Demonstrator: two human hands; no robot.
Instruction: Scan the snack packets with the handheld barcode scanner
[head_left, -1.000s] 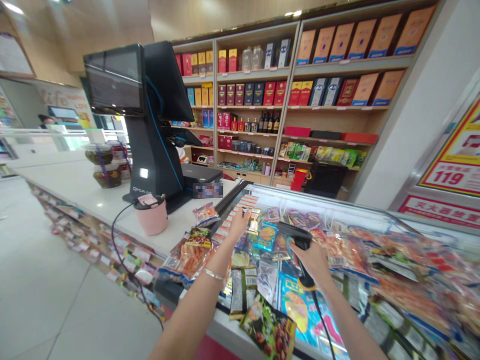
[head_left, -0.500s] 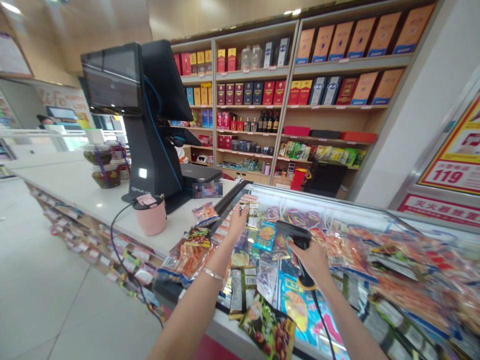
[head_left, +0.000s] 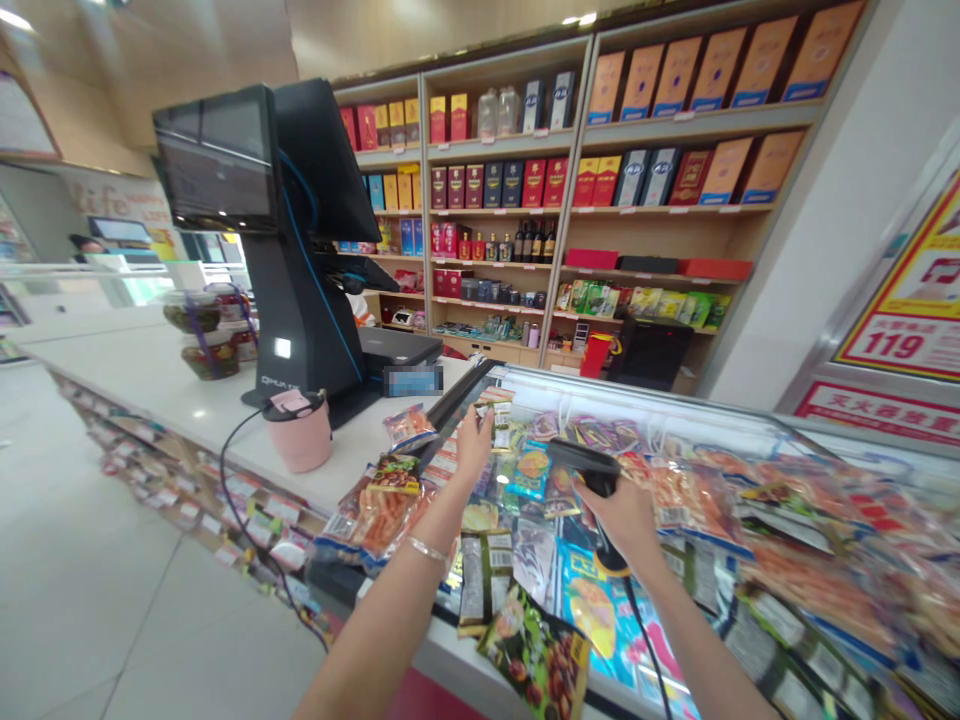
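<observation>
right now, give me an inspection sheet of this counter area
Surface: glass-topped case, packets strewn across it.
Items in hand: black scanner; small packet.
Clutter: pink cup on white counter; snack bags piled nearby.
Hands: left hand holds the small packet; right hand grips the scanner.
Cables: scanner cord runs downward; black cable hangs over the white counter's edge.
Surroundings: shelves of boxes behind; sales terminal on the white counter.

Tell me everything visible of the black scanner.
The black scanner looks like hard plastic, with a blunt elongated head, a handle with a yellowish band near its lower end, and a dark cord running down from there. The right hand grips the handle, hiding part of it. The head points leftward in the picture, above snack packets; its scanning window cannot be made out.
</observation>
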